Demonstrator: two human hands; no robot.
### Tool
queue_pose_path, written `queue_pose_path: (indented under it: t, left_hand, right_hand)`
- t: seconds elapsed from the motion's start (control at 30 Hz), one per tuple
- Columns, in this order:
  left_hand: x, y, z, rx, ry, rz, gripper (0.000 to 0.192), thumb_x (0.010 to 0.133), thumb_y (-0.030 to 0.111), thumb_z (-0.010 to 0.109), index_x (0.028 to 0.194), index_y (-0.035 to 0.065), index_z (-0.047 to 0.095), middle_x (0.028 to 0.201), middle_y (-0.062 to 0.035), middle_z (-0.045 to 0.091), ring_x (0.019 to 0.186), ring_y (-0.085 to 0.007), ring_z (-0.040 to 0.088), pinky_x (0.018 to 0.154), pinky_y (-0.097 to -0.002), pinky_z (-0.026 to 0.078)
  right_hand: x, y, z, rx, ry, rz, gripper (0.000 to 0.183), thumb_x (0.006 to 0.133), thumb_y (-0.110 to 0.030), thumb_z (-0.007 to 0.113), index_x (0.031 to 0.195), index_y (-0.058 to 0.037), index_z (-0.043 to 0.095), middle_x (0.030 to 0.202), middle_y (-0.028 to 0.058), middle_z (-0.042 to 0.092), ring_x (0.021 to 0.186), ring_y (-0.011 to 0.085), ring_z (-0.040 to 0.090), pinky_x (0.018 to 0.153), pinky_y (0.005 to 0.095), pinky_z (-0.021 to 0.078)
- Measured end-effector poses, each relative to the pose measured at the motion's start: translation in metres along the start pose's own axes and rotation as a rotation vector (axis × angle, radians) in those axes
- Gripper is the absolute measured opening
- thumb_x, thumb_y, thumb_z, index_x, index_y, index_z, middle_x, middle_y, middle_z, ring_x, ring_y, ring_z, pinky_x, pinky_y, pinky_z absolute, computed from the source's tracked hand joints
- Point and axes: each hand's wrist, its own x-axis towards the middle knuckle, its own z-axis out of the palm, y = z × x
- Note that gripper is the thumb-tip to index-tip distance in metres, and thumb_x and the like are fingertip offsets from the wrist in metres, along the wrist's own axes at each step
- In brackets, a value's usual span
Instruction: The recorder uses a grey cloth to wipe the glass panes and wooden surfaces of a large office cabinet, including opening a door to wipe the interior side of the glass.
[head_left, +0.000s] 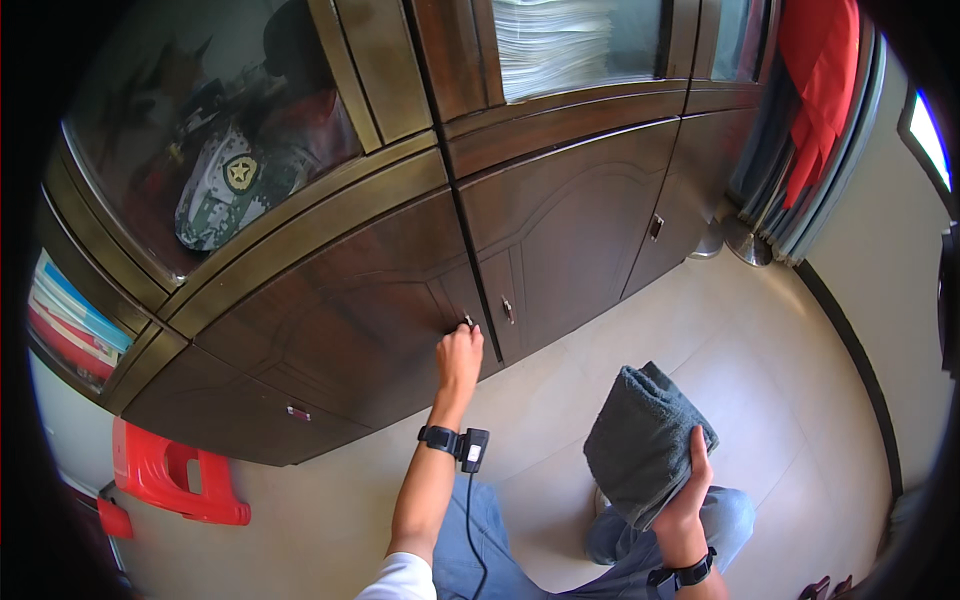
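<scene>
My left hand (460, 351) is at a lower wooden cabinet door (367, 307), with its fingers closed on the small metal handle (469, 321). The hand hides most of that handle. The door's edge lies flush with the frame beside it. In my right hand (686, 499) is a folded dark grey-green towel (637, 442), held above my bent knee with the thumb along its side. Each wrist wears a black strap, and the left one carries a small black device (473, 450) with a cable running down.
A red plastic stool (180, 476) lies at the left by the cabinet. Behind the upper glass sit a camouflage cap (232, 187) and stacked papers (555, 45). At the right back, a red flag (821, 90) hangs before a grey curtain, near metal stand bases (748, 244).
</scene>
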Motion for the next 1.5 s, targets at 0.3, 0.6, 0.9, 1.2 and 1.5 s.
queue_pose_path:
  t: [0.3,0.6,0.9,1.2,1.5]
  left_hand:
    - [-0.080,0.026,0.003,-0.058,0.222,0.042,0.022,0.084,0.017,0.068,0.066,0.0058,0.059,0.058,-0.0179,0.061,0.052,-0.0396,0.062,0.048,-0.0494,0.049]
    - [-0.266,0.000,-0.135,-0.237,-0.182,0.045,0.013,0.084,0.017,0.068,0.087,0.0043,0.068,0.071,-0.0140,0.067,0.062,-0.0330,0.067,0.055,-0.0422,0.054]
    - [-0.314,-0.013,-0.217,-0.160,-0.418,0.001,0.024,0.088,0.027,0.066,0.078,0.0051,0.067,0.077,-0.0137,0.070,0.068,-0.0390,0.066,0.060,-0.0496,0.053]
    - [-0.303,-0.009,-0.203,-0.162,-0.263,-0.033,0.029,0.088,0.030,0.064,0.073,0.0046,0.069,0.066,-0.0170,0.067,0.060,-0.0377,0.066,0.054,-0.0471,0.053]
    - [-0.244,0.009,-0.121,-0.266,-0.061,0.170,0.017,0.080,0.021,0.072,0.080,0.0042,0.069,0.071,-0.0161,0.067,0.062,-0.0374,0.065,0.056,-0.0477,0.053]
  right_hand:
    - [0.004,0.005,0.020,-0.069,-0.097,-0.013,0.067,0.104,-0.051,0.044,0.145,0.0016,0.047,0.144,0.0173,0.055,0.129,0.0343,0.056,0.113,0.0479,0.0421]
    - [0.010,0.019,0.103,-0.828,-1.037,-0.111,0.089,0.096,-0.069,0.046,0.150,0.0015,0.041,0.149,0.0175,0.050,0.149,0.0308,0.031,0.122,0.0508,0.0233]
    - [-0.010,0.172,0.317,-1.319,-2.089,-0.378,0.062,0.077,-0.016,0.070,0.138,-0.0084,0.058,0.153,0.0231,0.044,0.146,0.0410,0.035,0.117,0.0496,0.0357]
    - [-0.010,0.231,0.381,-1.837,-1.788,-0.263,0.049,0.083,-0.016,0.071,0.128,0.0007,0.063,0.153,0.0275,0.040,0.139,0.0382,0.045,0.116,0.0398,0.0375]
    - [-0.068,0.038,0.247,-1.959,-1.693,-0.509,0.062,0.059,-0.031,0.064,0.111,0.0020,0.072,0.129,0.0113,0.067,0.140,0.0318,0.048,0.118,0.0684,0.0210]
